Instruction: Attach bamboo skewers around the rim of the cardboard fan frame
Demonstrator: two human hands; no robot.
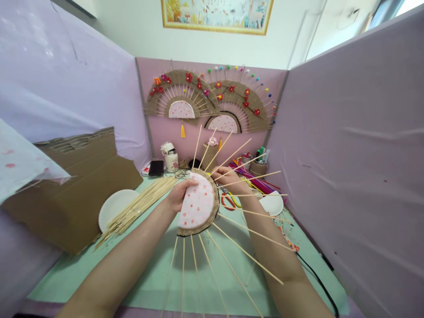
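My left hand (181, 194) grips a half-round fan (198, 203) by its straight edge, thumb on the pink-dotted white face. The fan is held tilted above the table, its curved side to the right. Brown twine and a thin black line run along that curved rim. Thin wooden sticks (253, 230) spread outward from the rim like rays. My right hand (227, 176) is closed at the upper right of the rim, among the sticks. Its fingertips are pressed together, and what they pinch there is too small to make out.
A bundle of sticks (145, 203) lies across a paper plate (115, 204) by a cardboard sheet (66, 194). Behind stand a white bottle (170, 159), a phone (156, 168) and a marker holder (258, 168). Scissors (228, 201) lie beyond the fan; finished fans (232, 99) hang behind.
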